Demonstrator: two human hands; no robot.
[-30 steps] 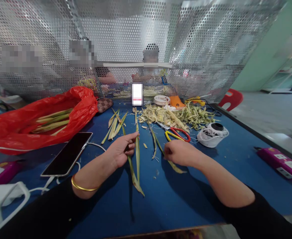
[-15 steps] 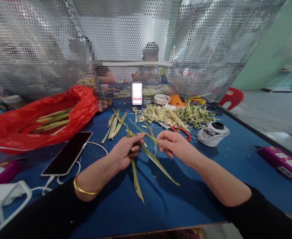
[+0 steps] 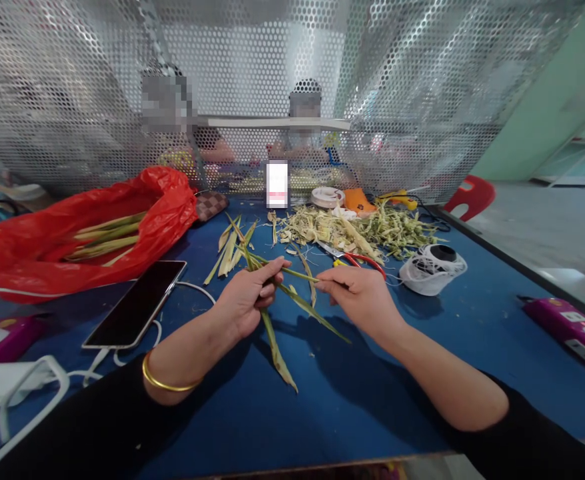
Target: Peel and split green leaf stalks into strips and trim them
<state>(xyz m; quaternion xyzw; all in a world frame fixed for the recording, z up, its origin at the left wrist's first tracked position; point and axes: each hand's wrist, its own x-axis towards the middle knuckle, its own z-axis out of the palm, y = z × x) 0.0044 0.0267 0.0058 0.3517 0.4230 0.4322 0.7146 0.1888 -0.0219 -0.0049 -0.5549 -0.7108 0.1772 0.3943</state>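
My left hand point(image 3: 247, 297) is closed around several crossed dried leaf strips point(image 3: 276, 350), greenish-yellow with brownish ends. Their lower tips hang toward me over the blue tabletop, while other ends stick out above the thumb. Between the thumb and fingertips of my right hand point(image 3: 365, 293), the end of a narrow green leaf strip point(image 3: 300, 274) is pinched. That strip runs taut, nearly level, from one hand to the other. Behind my right hand lie scissors point(image 3: 367, 260) with red handles, partly hidden. Loose leaf strips point(image 3: 230, 253) rest beyond my left hand.
A red plastic bag point(image 3: 167, 193) of leaves lies left, near a phone point(image 3: 137, 303) with a white cable. Leaf scraps point(image 3: 317, 227) are heaped at the back before a perforated screen point(image 3: 242, 80). White-wrapped thread spool point(image 3: 432, 270) and purple power strip point(image 3: 567, 330) sit right.
My right hand has shifted slightly right, and the strip it pinches now lies flatter between my hands. The hanging tips have swung a little. My left hand keeps its hold. The view has shifted slightly.
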